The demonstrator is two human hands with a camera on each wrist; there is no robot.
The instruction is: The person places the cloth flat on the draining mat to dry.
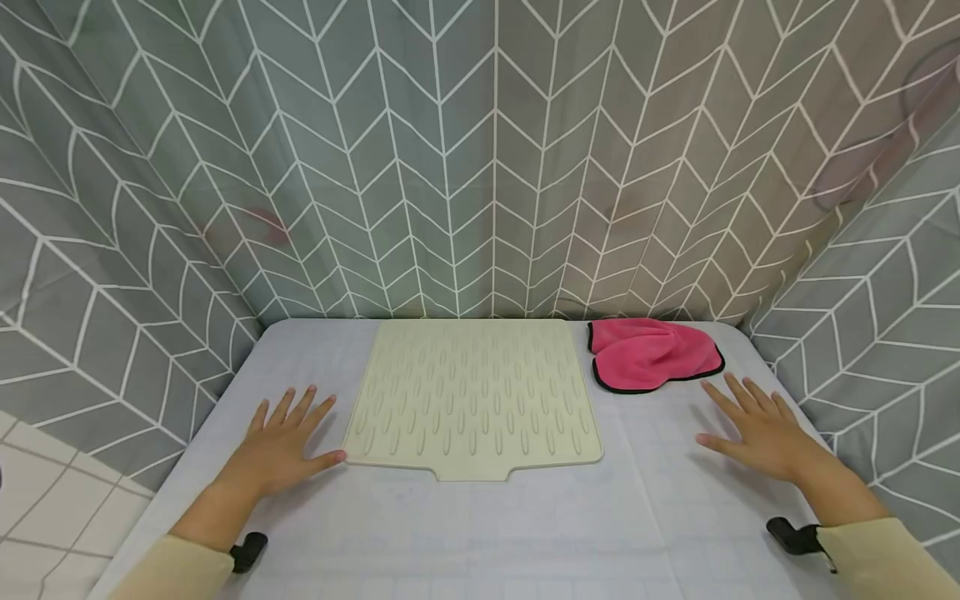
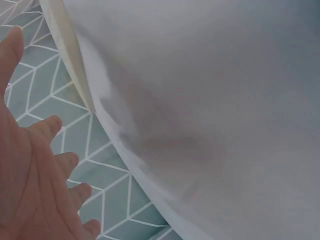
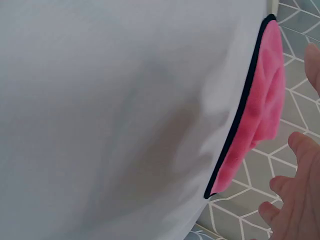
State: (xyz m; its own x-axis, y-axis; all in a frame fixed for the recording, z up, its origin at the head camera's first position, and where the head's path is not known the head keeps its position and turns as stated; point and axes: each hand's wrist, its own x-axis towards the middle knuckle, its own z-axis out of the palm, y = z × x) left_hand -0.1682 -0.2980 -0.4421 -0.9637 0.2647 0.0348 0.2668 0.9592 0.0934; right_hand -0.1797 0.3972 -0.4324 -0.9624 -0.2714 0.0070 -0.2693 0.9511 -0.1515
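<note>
A cream mat [image 1: 472, 392] with rows of raised oblong ridges and a tab on its near edge lies flat on the white-covered table [image 1: 480, 533]. To its right, at the back, is a loosely folded pink cloth [image 1: 652, 354] with black edging. My left hand [image 1: 281, 450] is spread palm down at the mat's left, its thumb tip close to the near left corner; whether they touch I cannot tell. Over the table's right side, my right hand [image 1: 765, 433] has its fingers spread just below the cloth, holding nothing. Both palms [image 2: 35, 175] show in the wrist views, without anything in them.
A grey curtain [image 1: 465, 167] with white chevron lines hangs behind the table and along both sides. White floor tiles [image 1: 52, 500] show at the lower left. Each wrist wears a black strap mount, the left mount [image 1: 249, 552] beside a cream sleeve [image 1: 176, 571].
</note>
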